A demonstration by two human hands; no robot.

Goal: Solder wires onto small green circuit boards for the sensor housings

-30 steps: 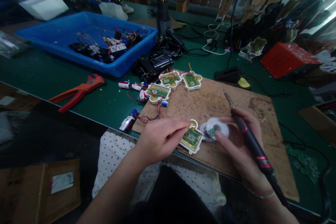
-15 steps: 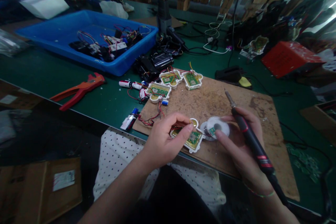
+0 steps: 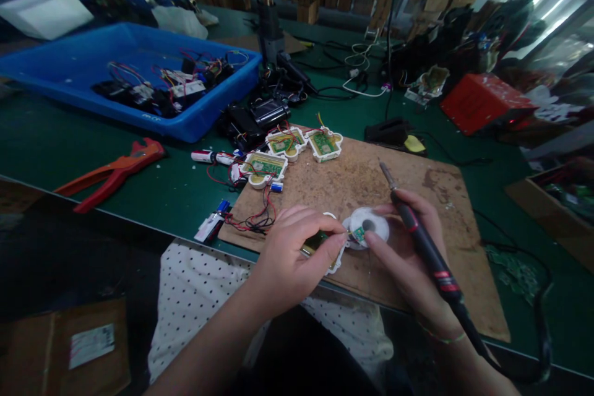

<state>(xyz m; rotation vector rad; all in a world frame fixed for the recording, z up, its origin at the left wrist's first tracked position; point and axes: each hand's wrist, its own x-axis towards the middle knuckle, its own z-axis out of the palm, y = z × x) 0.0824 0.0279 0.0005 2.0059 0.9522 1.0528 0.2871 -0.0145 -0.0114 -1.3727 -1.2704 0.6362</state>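
Observation:
My left hand (image 3: 297, 250) is closed in a pinch on a thin wire, its tip close to a small green circuit board (image 3: 359, 234). Beneath that hand lies a white housing with a circuit board (image 3: 335, 266), mostly covered. In my right hand (image 3: 413, 253) a soldering iron (image 3: 417, 235) lies across the fingers, tip pointing up and away. The thumb of the same hand presses the small board against a white spool (image 3: 378, 229), which looks like solder wire. Three more white housings with boards (image 3: 264, 167) sit at the far left of the brown work board (image 3: 357, 179).
Orange-handled cutters (image 3: 114, 173) lie left, before a blue tray (image 3: 185, 127) of wired parts. A heat gun (image 3: 271, 31) stands behind. The iron's holder (image 3: 390, 131) with a yellow sponge and a red box (image 3: 485, 102) are at the back right. Battery cells (image 3: 212, 221) rest near the front edge.
My left hand has moved right relative to the housing, bringing the pinched wire up to the small board. The whole view has shifted, so the bench appears further left.

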